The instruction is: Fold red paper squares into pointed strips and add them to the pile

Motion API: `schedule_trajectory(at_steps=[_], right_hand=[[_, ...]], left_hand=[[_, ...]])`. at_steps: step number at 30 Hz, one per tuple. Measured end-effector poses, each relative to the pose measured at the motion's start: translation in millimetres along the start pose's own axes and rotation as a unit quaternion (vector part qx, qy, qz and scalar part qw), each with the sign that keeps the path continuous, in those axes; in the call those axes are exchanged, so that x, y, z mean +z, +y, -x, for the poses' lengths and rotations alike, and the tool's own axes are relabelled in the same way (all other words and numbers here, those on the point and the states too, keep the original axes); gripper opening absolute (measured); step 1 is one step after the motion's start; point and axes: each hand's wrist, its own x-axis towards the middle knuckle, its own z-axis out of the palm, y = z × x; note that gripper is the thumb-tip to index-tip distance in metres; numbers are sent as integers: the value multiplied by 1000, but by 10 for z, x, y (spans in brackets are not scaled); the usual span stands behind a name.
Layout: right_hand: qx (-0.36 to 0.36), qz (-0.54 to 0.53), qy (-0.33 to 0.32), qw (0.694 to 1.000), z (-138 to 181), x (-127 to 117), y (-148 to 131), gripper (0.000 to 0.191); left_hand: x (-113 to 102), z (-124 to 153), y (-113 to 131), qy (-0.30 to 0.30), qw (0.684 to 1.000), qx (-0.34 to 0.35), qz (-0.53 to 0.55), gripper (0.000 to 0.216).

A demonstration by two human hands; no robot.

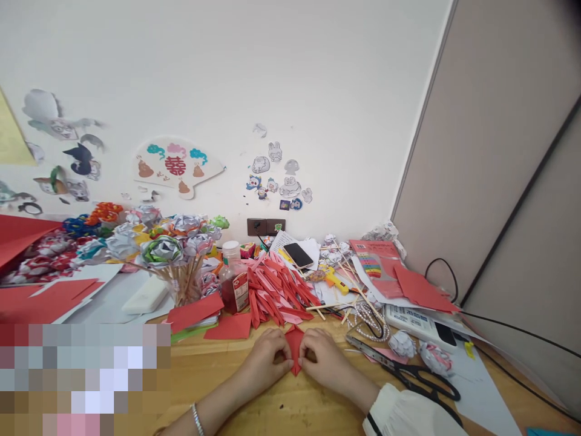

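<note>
Between my two hands a small folded piece of red paper point(295, 342) lies on the wooden table point(254, 402), its lower end narrowing to a point. My left hand point(271, 356) pinches its left edge between thumb and fingers. On the opposite edge, my right hand point(320, 356) does the same. Just beyond the fingers is a heap of folded red and pink paper strips point(276, 287). A flat red paper sheet point(228, 327) rests to the left of my left hand. Large black-handled scissors point(420, 372) lie to the right of my right hand.
Behind stand a glass bottle point(233, 281) and a cup of wooden sticks point(184, 281), with paper flowers point(163, 249) around. A phone point(298, 255), a yellow glue gun point(336, 280), bead strings point(365, 321) and crumpled paper balls point(402, 343) crowd the right. A white wall closes off the back.
</note>
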Motion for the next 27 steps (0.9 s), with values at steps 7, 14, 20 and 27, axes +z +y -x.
schedule_trajectory(at_steps=[7,14,20,27], right_hand=[[27,16,29,999,38,55,-41,10],[-100,27,32,994,173,-52,-104,10],[-173,84,2,981,283,-110,-114,15],[-86,146,39,985,239,-178,0,14]], left_hand=[[56,47,62,22,999,-19,-33,8],[70,47,57,14,998,-32,-48,6],[57,47,91,14,998,-49,-43,9],[26,57,103,30,998,-49,-35,16]])
